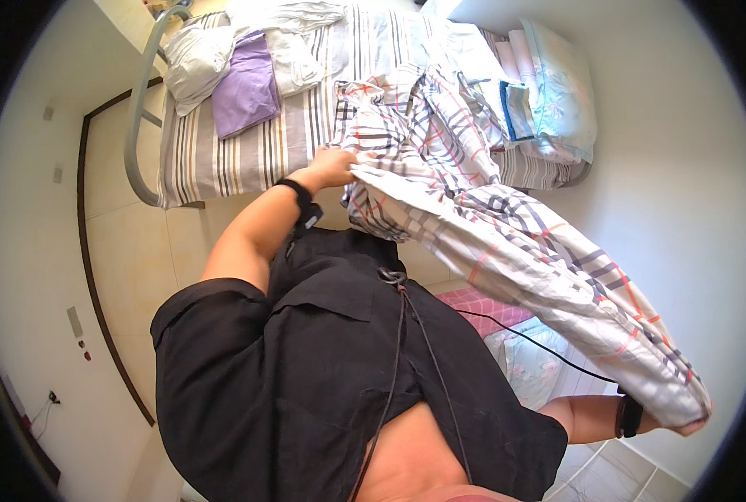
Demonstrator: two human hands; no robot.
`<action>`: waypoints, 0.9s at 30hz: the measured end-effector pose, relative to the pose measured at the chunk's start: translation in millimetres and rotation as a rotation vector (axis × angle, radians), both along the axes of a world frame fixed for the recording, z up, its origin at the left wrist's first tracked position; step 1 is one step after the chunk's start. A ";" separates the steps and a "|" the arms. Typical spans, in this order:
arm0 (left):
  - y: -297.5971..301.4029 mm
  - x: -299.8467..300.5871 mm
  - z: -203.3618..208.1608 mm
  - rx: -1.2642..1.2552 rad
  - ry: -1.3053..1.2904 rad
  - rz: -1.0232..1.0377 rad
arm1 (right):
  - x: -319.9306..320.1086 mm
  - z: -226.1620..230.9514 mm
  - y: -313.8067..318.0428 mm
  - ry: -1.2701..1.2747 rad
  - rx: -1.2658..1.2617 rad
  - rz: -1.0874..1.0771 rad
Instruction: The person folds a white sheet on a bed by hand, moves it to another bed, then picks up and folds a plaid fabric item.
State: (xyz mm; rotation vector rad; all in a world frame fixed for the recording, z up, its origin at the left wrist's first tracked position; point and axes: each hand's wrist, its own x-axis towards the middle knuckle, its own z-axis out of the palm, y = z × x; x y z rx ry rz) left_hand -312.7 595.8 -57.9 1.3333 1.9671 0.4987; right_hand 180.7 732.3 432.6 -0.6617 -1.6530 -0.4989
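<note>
A white plaid shirt (507,243) with dark and red lines stretches from the bed's edge down to the right. My left hand (334,166) is closed on a fold of it beside the bed. The far end of the cloth hangs over my right hand (692,428), out at the lower right. Only a bit of that hand shows past the fabric, which it holds up and away from my body; its fingers are mostly hidden. The rest of the shirt lies crumpled on the striped bed (247,163).
A purple folded cloth (247,88) and white garments (197,63) lie on the bed's left. At its right are stacked pale bedding (561,92) and a blue-edged cloth (518,109). A metal bed frame (130,142) curves at the left. A black cable (540,341) runs toward my right wrist.
</note>
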 end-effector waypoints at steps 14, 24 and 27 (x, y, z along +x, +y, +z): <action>-0.1 59.9 202.6 0.990 0.012 -0.323 | -278.0 -244.4 -26.7 -0.772 -1.427 0.803; -21.7 73.6 143.0 0.674 -0.066 -0.194 | -245.6 -249.4 -38.8 -0.837 -1.333 0.967; -1.9 72.7 84.8 0.641 0.023 -0.143 | -184.8 -209.4 -39.0 -0.633 -1.028 0.820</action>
